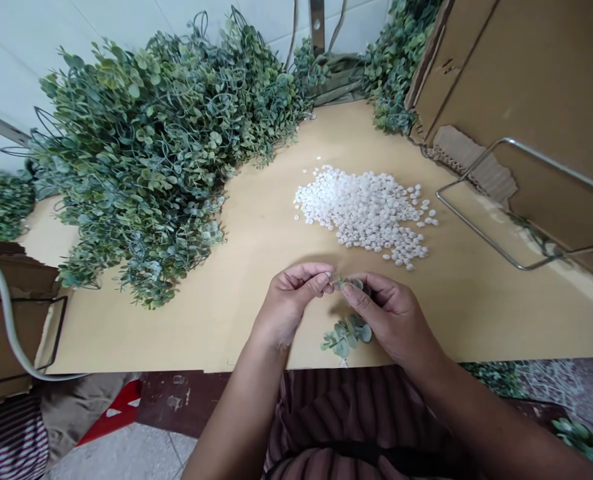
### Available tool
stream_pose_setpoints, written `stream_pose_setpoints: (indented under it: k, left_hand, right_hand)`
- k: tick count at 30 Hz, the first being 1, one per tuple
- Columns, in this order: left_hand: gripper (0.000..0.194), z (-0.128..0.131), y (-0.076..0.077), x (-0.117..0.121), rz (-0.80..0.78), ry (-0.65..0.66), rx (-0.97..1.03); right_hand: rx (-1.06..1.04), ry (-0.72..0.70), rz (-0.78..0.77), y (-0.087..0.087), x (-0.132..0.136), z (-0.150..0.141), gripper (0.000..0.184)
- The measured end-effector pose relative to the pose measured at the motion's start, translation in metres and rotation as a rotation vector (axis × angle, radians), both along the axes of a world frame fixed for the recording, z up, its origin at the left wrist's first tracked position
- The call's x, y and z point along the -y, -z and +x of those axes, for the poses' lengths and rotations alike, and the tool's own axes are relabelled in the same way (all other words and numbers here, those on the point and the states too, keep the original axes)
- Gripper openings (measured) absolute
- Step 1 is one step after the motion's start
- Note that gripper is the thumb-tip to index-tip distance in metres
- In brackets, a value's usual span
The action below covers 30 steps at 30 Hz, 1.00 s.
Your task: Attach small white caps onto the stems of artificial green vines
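My left hand (pixel 291 300) pinches a small white piece (pixel 329 275) between thumb and forefinger. My right hand (pixel 391 313) is closed around a short green artificial leaf sprig (pixel 346 333), whose leaves hang out below the palm. The two hands meet above the near edge of the tan tabletop (pixel 256 240). Just beyond them lies a heap of small white round pieces (pixel 366 210).
A big pile of green artificial foliage (pixel 146 160) covers the left and back of the table. More foliage (pixel 396 60) sits at the back right beside a cardboard box (pixel 526 87). A bent metal wire frame (pixel 496 200) lies at the right. A grey cable (pixel 6 313) hangs at the left.
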<state>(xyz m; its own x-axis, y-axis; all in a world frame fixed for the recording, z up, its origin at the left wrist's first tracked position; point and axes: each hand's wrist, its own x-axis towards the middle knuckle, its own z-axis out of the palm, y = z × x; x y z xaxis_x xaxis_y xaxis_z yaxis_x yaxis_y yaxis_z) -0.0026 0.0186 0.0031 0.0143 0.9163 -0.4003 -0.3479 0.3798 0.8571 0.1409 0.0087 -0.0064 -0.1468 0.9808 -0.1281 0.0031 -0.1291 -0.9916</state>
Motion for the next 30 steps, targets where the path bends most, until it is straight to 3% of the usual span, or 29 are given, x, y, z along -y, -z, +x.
stream_pose_setpoints:
  k: [12,30]
  left_hand:
    - [0.027,0.0038,0.0024,0.0026,-0.005,-0.024,0.039]
    - [0.026,0.0038,0.0041,0.0019,-0.009,-0.008,0.045]
  right_hand:
    - [0.044,0.137,0.024,-0.0049,-0.0016,-0.0075,0.021]
    - [0.065,0.163,0.021,-0.0041,-0.0031,-0.0084,0.018]
